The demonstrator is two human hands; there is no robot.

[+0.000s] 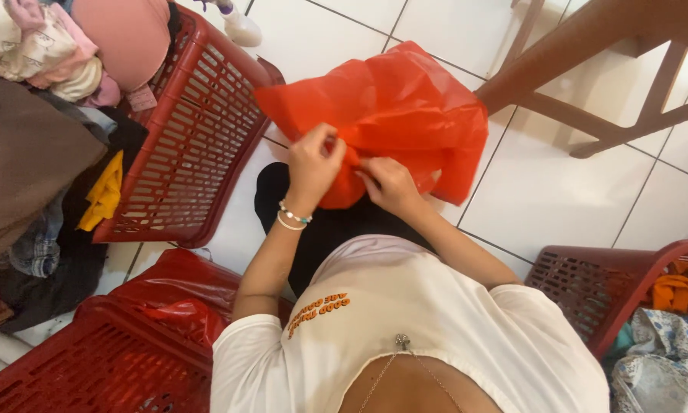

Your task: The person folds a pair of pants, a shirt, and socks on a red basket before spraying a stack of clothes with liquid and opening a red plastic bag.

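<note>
Both hands meet on an orange-red plastic bag that lies crumpled over my lap and the white tiled floor. My left hand, with beaded bracelets on its wrist, pinches the bag's near edge. Just to its right, my right hand grips the same edge, fingers closed on the plastic. The two hands almost touch. What is inside the bag cannot be seen.
A red slatted laundry basket on the left overflows with clothes. Another red basket with a red plastic bag sits at the lower left. A third basket with clothes is at the lower right. A brown wooden chair stands at the upper right.
</note>
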